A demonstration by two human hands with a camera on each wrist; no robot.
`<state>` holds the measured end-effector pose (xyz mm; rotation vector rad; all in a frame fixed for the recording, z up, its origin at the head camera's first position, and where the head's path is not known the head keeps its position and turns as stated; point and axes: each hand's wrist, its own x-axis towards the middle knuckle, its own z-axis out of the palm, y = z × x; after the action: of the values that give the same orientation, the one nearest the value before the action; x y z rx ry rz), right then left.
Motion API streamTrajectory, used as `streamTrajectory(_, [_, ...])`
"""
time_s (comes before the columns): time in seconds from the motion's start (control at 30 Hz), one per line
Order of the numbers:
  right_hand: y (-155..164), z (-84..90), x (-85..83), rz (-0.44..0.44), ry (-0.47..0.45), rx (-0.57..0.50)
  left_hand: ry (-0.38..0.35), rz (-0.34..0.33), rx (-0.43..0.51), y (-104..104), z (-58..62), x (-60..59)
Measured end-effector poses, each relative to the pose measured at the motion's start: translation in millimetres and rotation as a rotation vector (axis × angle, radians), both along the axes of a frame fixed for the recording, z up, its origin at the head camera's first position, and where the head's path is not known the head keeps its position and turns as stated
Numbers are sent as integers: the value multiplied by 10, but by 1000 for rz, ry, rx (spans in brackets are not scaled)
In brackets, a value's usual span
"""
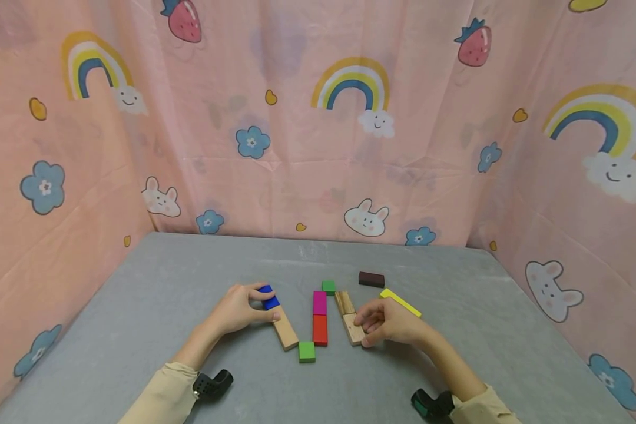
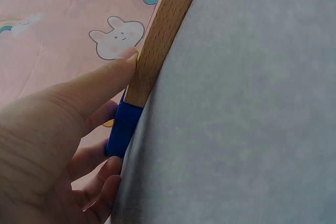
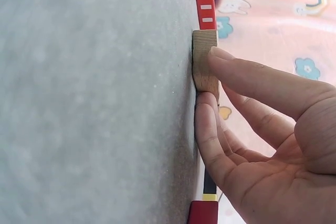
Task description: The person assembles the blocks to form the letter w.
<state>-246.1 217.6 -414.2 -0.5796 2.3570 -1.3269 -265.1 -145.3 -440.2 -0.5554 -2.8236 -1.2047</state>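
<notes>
My left hand holds a blue block and a long light wooden block, lying end to end in a slanted row. Its thumb presses the wooden block's side, and fingers lie against the blue one. At the right, my right hand pinches a light wooden block near its close end, thumb and fingertips on its edges. A browner wooden block continues that slanted row behind it. Between the rows, a magenta block meets a red block end to end.
One green block lies in front, by the long wooden block's near end; another green block is behind the magenta one. Farther right are a dark brown block and a yellow stick. A printed pink curtain surrounds the grey table.
</notes>
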Motion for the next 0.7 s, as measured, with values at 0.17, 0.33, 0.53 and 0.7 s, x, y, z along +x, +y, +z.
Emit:
streamTrajectory(0.17, [8,0,-4,9,1,-5,-8,3,5,-1,-3,7])
streamTrajectory(0.33, [42,5,-9,8,34,-9,-10,7,6,1,0,5])
streamTrajectory(0.53, [76,29,-11,0,46,-35,-5,3,5,1,0,-2])
streamTrajectory(0.7, [84,51,-4,-4,63,-38,7,-2,-14,-6,-13,-10])
